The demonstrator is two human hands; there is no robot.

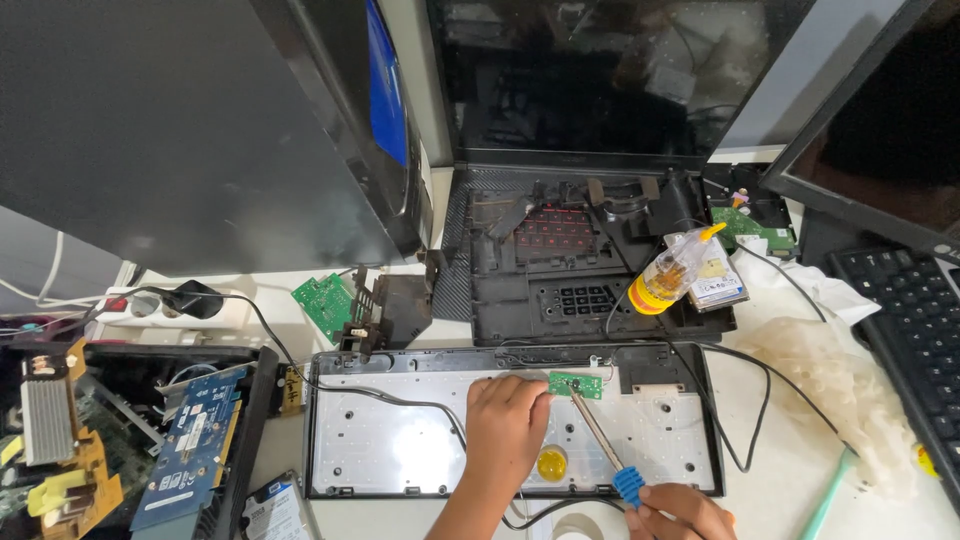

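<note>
My right hand (680, 510) sat at the bottom edge of the frame, cut off there, fingers wrapped around the ribbed blue handle of the soldering iron (605, 445). I couldn't see the palm or how the thumb lay. The iron was a thin metal shaft on a plastic grip, and its long axis ran from lower right up to upper left, tip pointing at the small green circuit board (577, 384). Whether the tip actually touched the board, I couldn't tell.

That board, a flat narrow rectangle, lay just above the frame's centre, at the upper edge of the opened keyboard tray (400, 440), a black plastic frame with a pale, glossy membrane sheet dotted with contacts. My left hand (507, 425) rested curled over the tray, knuckles up, fingertips pressed at the board's left end; what was under the palm stayed hidden.

A small yellow round tin (552, 463) peeked out below that hand, partly covered. A black cable (380, 397) snaked across the tray from the left.

Higher up, a stripped black laptop base (560, 270) lay open, with a yellow-capped clear bottle (672, 272) lying tilted on its right side. Dark monitors filled the top, cropped by the frame.
</note>
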